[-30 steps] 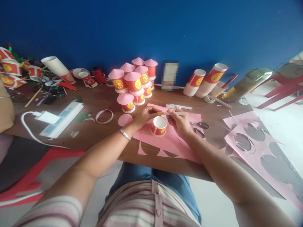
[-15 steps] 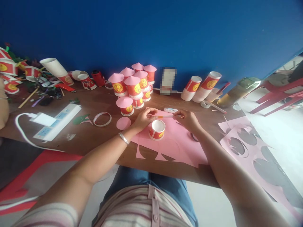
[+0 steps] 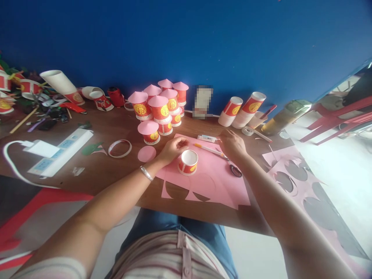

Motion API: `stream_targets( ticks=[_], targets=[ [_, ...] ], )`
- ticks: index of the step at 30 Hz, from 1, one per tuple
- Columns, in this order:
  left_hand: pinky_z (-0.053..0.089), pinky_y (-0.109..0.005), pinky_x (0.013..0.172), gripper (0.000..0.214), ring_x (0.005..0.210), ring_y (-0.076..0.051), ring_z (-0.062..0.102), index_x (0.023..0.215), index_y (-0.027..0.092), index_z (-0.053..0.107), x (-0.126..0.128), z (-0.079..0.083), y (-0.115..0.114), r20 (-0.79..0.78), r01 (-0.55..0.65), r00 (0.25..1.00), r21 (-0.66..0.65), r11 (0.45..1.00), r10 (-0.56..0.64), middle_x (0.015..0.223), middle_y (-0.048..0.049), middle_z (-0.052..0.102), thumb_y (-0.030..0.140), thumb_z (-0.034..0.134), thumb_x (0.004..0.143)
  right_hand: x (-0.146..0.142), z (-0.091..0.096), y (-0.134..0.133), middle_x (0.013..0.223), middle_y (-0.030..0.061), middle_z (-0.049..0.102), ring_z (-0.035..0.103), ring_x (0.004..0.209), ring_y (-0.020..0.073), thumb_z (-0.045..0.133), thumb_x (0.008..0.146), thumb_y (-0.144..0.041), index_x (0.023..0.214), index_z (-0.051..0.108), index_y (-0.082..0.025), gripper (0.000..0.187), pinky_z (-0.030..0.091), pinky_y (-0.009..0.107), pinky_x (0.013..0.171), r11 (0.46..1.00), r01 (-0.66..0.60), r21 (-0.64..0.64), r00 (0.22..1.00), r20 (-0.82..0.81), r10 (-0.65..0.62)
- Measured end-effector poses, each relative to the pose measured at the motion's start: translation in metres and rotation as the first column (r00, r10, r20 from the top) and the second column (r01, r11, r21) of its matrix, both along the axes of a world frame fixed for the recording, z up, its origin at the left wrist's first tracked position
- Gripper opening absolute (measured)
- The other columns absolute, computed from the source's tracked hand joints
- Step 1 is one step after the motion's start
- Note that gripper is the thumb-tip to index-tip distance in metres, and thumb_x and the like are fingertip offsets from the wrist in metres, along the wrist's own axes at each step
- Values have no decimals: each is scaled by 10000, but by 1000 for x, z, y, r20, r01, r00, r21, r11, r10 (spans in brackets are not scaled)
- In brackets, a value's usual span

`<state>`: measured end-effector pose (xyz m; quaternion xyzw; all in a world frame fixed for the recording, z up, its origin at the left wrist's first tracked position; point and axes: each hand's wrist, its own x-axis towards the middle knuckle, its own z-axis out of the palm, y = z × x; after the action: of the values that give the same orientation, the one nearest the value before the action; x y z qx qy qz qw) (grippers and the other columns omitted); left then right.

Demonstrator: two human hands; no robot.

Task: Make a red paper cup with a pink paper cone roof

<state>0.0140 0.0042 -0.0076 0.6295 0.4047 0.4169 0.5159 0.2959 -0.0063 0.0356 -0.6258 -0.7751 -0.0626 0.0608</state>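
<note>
One pen [image 3: 208, 149] and one cup [image 3: 187, 167] rest on pink paper [image 3: 210, 184]. The left hand [image 3: 174, 149] curls beside the cup, the right hand [image 3: 233, 144] near the pen; whether either holds anything, I cannot tell.

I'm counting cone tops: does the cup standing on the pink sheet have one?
No, the cup on the pink sheet shows an open top and white inside.
</note>
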Motion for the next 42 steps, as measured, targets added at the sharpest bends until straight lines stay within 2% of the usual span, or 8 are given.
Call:
stream_targets(
  ticks=[6, 12, 17, 22, 26, 30, 35, 42],
  targets=[
    [555, -425, 972, 339, 990, -247, 706, 949, 171, 746, 0, 7, -4, -63, -20, 998, -1, 1000, 20, 1029, -85, 763, 425, 808, 733, 7, 3, 31, 1174, 112, 775, 696, 1061, 274, 606, 939, -193, 1034, 824, -215, 239, 536, 334, 767, 994, -12, -109, 998, 58, 19],
    [562, -402, 953, 336, 988, -240, 707, 959, 178, 748, -2, 5, -2, -58, -26, 998, 33, 999, 28, 1037, -84, 764, 438, 811, 757, 5, 7, 36, 1101, 158, 791, 727, 995, 290, 647, 912, -188, 966, 814, -177, 176, 542, 348, 782, 994, 17, -106, 996, 90, -7],
    [573, -348, 897, 411, 958, -196, 698, 1112, 172, 726, -6, 4, 1, -31, -38, 999, 107, 994, 41, 1097, -93, 742, 475, 788, 841, 1, 24, 27, 1116, 111, 811, 749, 981, 292, 643, 954, -305, 1102, 792, -222, 226, 564, 384, 854, 999, -18, 37, 975, -221, 25],
    [578, -292, 740, 558, 811, -163, 705, 1339, 202, 645, -7, 8, -1, 10, -5, 1000, 87, 996, 4, 1016, -55, 737, 511, 763, 890, -21, 13, 18, 927, 38, 820, 735, 813, 217, 671, 916, -371, 983, 803, -245, 195, 561, 335, 791, 941, -338, -4, 732, -630, 260],
    [541, -280, 671, 361, 683, -149, 659, 1112, 193, 743, -8, 11, -4, -119, -38, 991, 150, 988, 56, 799, -16, 710, 502, 722, 926, -36, -8, 14, 933, 38, 808, 703, 803, 195, 693, 893, -435, 947, 800, -229, 238, 535, 313, 747, 927, -374, -22, 545, -814, 200],
    [546, -267, 661, 425, 698, -142, 670, 1208, 190, 720, -7, 12, -6, -50, -48, 997, 141, 989, 56, 905, -35, 751, 474, 766, 894, -37, -17, 11, 832, 32, 759, 643, 722, 177, 741, 845, -504, 917, 798, -210, 308, 503, 304, 672, 922, -370, -109, 427, -902, 65],
    [559, -260, 665, 298, 676, -120, 666, 1065, 181, 761, -6, 13, -8, -108, -56, 991, 159, 986, 74, 1002, -60, 787, 447, 723, 937, -38, -15, 14, 704, 17, 694, 583, 633, 152, 816, 751, -562, 922, 793, -176, 422, 482, 299, 632, 922, -351, -162, 262, -963, -70],
    [543, -270, 653, 299, 663, -148, 662, 1071, 181, 731, -9, 21, 7, -215, -54, 973, 139, 989, 84, 733, -3, 721, 442, 697, 928, -43, -17, 33, 633, 4, 659, 543, 582, 136, 857, 712, -569, 889, 780, -174, 440, 454, 285, 580, 914, -372, -165, 224, -971, -84]
  ],
)
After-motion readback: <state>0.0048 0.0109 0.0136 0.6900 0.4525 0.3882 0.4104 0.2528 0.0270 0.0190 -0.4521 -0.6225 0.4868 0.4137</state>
